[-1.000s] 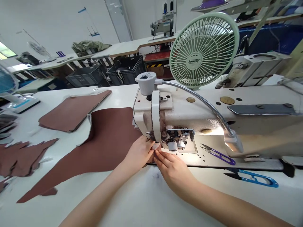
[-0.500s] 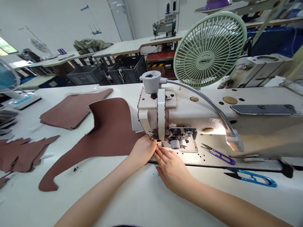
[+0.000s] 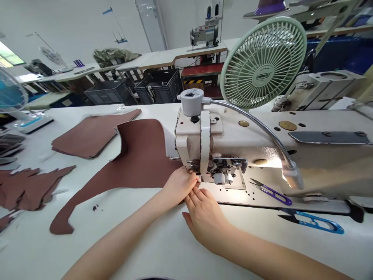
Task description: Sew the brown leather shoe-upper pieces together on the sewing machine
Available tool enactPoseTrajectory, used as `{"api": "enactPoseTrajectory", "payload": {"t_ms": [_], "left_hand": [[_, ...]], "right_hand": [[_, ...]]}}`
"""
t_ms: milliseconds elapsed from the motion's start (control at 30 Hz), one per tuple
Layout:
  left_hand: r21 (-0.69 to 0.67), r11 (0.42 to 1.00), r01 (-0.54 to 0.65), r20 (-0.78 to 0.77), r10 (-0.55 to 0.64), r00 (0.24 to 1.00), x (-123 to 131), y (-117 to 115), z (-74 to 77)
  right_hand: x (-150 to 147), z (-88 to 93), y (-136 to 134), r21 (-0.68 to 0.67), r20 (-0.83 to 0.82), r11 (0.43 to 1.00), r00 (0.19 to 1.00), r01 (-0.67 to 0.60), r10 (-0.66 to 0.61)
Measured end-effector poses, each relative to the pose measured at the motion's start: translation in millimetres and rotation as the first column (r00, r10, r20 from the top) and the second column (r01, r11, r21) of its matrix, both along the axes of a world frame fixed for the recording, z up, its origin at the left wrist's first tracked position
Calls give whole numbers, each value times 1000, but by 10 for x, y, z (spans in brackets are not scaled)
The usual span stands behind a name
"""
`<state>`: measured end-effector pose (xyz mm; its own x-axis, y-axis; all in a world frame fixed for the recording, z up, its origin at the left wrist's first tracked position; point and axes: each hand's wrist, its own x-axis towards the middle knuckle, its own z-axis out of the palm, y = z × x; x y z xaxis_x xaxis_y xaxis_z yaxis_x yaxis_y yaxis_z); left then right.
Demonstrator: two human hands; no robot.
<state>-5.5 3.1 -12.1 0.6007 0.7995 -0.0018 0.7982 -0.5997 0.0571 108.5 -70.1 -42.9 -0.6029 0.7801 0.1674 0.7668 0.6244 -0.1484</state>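
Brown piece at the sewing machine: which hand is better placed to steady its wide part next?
Probably the left hand: it is at the edge of the brown piece, next to its wide part, while the right hand sits farther away.

A hand could pass over the open stretch of counter (image 3: 163, 251) between the person's forearms (image 3: 126, 229), or across the part left of them, where a few dark crumbs (image 3: 95, 208) lie below the brown piece (image 3: 142, 155). Straight ahead, the head of the sewing machine (image 3: 253, 142) blocks the way, with the left hand (image 3: 180, 184) and right hand (image 3: 205, 217) crowding its front, while the lamp (image 3: 292, 175) overhangs on the right, near the purple snips (image 3: 266, 189). Farther left, the brown piece's raised fold, the stack (image 3: 84, 136) and the scraps (image 3: 40, 190) stand in the way.
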Motion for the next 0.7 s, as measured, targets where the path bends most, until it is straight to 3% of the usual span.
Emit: {"api": "enactPoseTrajectory", "payload": {"t_ms": [167,400,700], "left_hand": [[1,998,59,52,-59,997,-70,25,-29],[-100,986,133,109,-121,987,-215,59,-39],[-164,981,101,184,-70,980,-321,67,-112]], "right_hand": [[9,-119,36,50,-42,999,999,6,-4],[1,-168,66,60,-84,998,996,26,-21],[4,-167,147,32,-127,998,991,45,-40]]}}
